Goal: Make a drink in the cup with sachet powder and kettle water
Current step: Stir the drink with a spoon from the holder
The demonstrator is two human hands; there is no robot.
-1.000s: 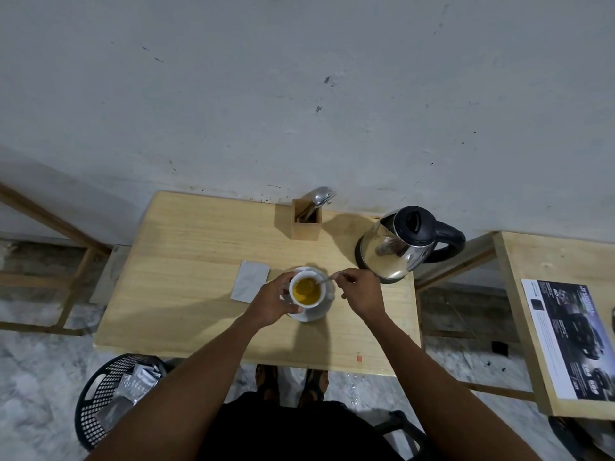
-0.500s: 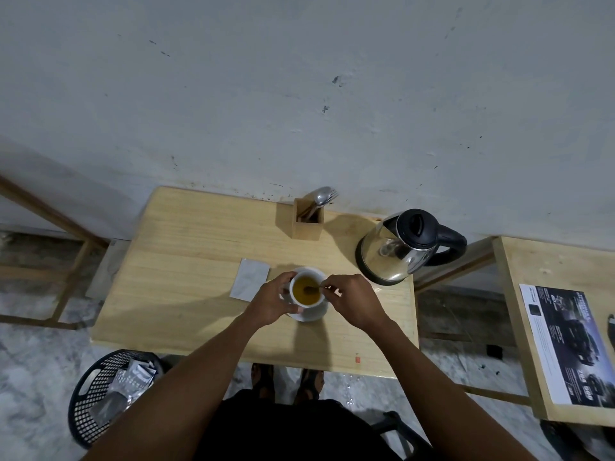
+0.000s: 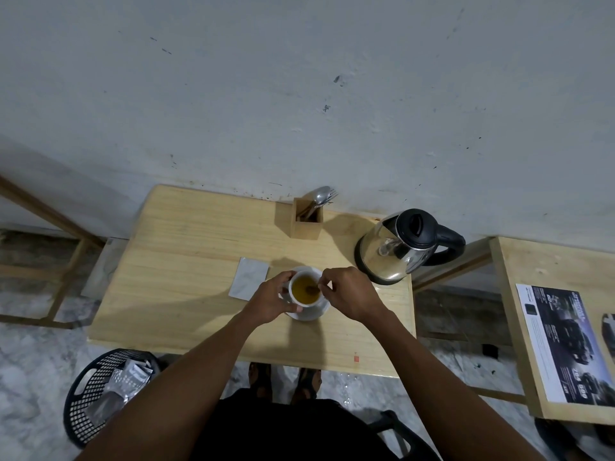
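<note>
Cup sat on a saucer just below the middle of the frame, on the wooden table, holding a yellow-amber liquid. The left hand was wrapped around the cup's left wall, steadying it, while the right hand pinched the handle of a spoon whose bowl dipped into the drink. Stirring looked to be the step in hand, and it would go best with small, slow circles kept off the rim, the left hand holding firm so nothing slopped onto the saucer. A flat silver sachet lay just left of the cup. Right of it, near the table's edge, stood the kettle, lid down.
</note>
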